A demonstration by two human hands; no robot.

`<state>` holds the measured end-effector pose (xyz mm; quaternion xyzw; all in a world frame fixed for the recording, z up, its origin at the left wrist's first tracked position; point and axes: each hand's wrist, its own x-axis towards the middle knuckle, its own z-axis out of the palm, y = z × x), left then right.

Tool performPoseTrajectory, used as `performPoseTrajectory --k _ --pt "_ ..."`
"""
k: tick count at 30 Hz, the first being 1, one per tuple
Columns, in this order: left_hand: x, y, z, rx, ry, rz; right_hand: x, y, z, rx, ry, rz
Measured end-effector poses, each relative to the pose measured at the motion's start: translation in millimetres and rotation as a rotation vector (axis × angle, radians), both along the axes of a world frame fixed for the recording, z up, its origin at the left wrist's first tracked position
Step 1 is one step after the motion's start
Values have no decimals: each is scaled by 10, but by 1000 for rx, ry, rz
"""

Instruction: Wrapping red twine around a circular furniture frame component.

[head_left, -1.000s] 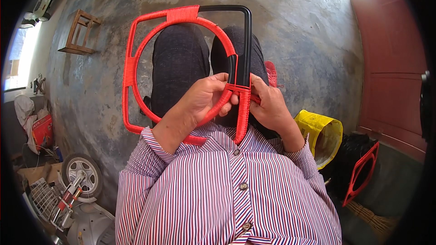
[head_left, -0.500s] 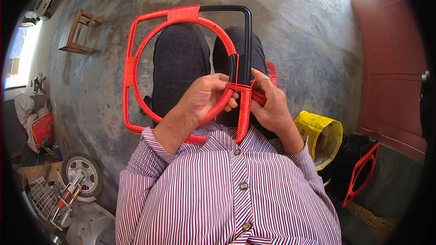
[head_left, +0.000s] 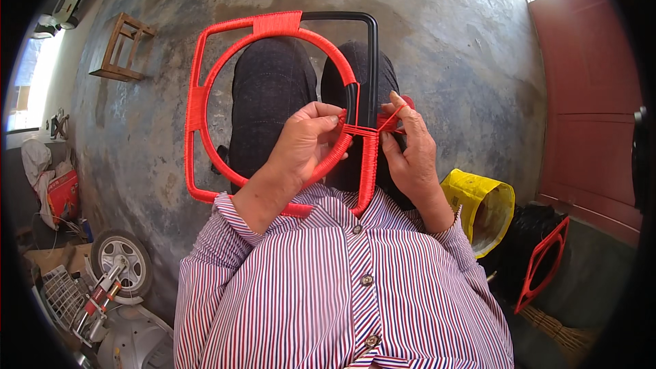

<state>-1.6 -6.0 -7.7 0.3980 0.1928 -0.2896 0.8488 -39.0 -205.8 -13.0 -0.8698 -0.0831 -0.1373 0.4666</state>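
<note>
Red cord point(head_left: 391, 120) gripped by the fingers of the right hand point(head_left: 414, 154) runs left to the lengthwise black frame bar point(head_left: 371, 82), opposite the left hand point(head_left: 301, 142), whose fingers' grip is unclear.

Garage-type rm w/ concrete flr point(head_left: 471, 102), vehicle whl point(head_left: 139, 268), wooden stool point(head_left: 108, 46), red door point(head_left: 588, 96)

A shirt point(head_left: 287, 294) in narrow red, white and navy stripes covers the torso, its middle placket point(head_left: 362, 254) striped on the slant and set with round dark buttons point(head_left: 367, 280). Left sleeve point(head_left: 212, 253) and right sleeve point(head_left: 469, 253) reach the forearms; left hand point(head_left: 305, 138) and right hand point(head_left: 412, 154) are bare. Farther off, dark charcoal trousers point(head_left: 272, 106) cover both knees, faintly seamed.
</note>
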Motion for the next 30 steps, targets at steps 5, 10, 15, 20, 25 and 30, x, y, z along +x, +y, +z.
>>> performPoseTrajectory --k 5,10,15,20,25,30 --pt "-17 -26 -4 76 -88 84 37 6 -7 36 0 -6" --pt "-45 -19 9 161 -173 116 60 20 9 114 -5 -17" --pt "-38 -24 -2 169 -175 106 80 14 -24 129 -32 -1" --pt "-34 -24 -4 181 -153 92 114 -1 -29 317 -14 -25" --pt "-40 -32 1 188 -159 127 125 0 82 244 25 -27" --pt "-44 -47 15 207 -192 136 159 10 44 10 -125 10"
